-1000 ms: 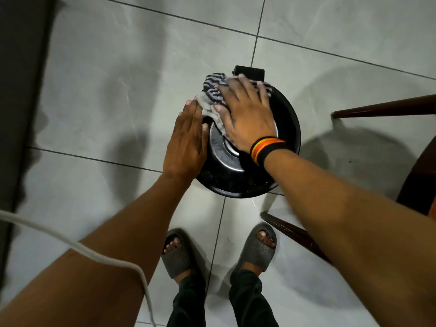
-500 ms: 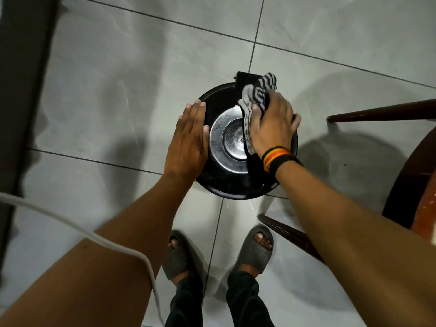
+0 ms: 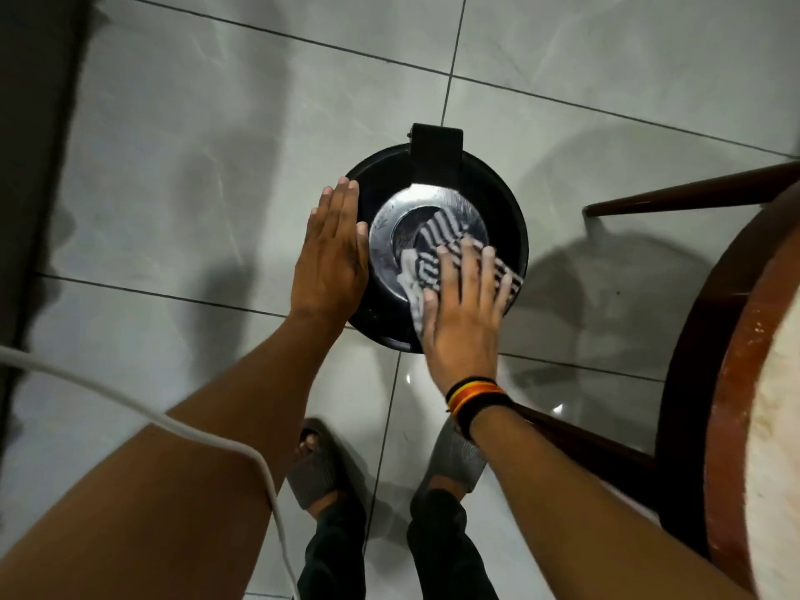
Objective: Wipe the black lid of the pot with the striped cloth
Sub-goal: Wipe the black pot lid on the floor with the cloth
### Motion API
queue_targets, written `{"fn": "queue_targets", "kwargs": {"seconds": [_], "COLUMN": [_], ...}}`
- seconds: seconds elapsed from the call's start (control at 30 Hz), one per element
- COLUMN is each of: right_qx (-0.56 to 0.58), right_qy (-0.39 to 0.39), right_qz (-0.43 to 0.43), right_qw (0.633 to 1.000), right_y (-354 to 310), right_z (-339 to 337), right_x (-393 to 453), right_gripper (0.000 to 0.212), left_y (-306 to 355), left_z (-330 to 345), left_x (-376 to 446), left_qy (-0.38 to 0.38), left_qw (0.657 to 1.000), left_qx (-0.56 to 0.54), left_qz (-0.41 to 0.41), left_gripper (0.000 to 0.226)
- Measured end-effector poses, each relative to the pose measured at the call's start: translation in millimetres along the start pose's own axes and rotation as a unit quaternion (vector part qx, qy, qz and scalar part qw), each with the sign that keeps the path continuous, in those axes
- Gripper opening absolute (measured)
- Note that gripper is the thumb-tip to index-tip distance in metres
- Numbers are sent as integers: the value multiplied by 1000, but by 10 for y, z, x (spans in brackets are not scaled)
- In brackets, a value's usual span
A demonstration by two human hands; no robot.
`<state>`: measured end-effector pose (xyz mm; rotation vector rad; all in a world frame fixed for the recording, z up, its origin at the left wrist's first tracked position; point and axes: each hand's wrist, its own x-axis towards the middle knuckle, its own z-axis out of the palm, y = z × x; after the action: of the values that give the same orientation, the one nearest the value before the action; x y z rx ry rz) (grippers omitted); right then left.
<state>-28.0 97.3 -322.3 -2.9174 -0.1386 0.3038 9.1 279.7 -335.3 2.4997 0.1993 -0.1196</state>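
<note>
Pot [image 3: 511, 210] on tiled floor [image 3: 216, 166], black lid [image 3: 489, 184] on top; right hand [image 3: 463, 313] flat, fingers extended, pressing striped cloth [image 3: 437, 236] onto lid's near-right part; left hand [image 3: 329, 253] flat, fingers together, against lid's left rim, gripping nothing.

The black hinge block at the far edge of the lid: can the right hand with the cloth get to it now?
Probably yes. The right hand presses the striped cloth on the lid, and nothing lies between it and the hinge block; the left hand stays at the side.
</note>
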Motion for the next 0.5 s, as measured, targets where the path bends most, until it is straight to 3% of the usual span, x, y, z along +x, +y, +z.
{"fn": "queue_targets", "kwargs": {"seconds": [0.17,0.23,0.37,0.5], "right_qx": [23,38,132,194], "right_qy": [-20,-5,26,20], "right_qz": [-60,-23,134,161], "right_qw": [998,999,982,967], "right_y": [-219,-143,211,318], "right_z": [127,72,-138,-178], "right_x": [-354,-234,483,688], "right_gripper": [59,57,57,57], "left_y": [11,32,40,72], "left_z": [-8,-12,-3,-5], "left_x": [-2,3,-4,-14], "left_qy": [-3,-3,3,2], "left_qw": [1000,1000,1000,1000], "left_qx": [11,25,26,25], "left_qz": [2,8,0,-1], "left_gripper": [56,55,54,54]}}
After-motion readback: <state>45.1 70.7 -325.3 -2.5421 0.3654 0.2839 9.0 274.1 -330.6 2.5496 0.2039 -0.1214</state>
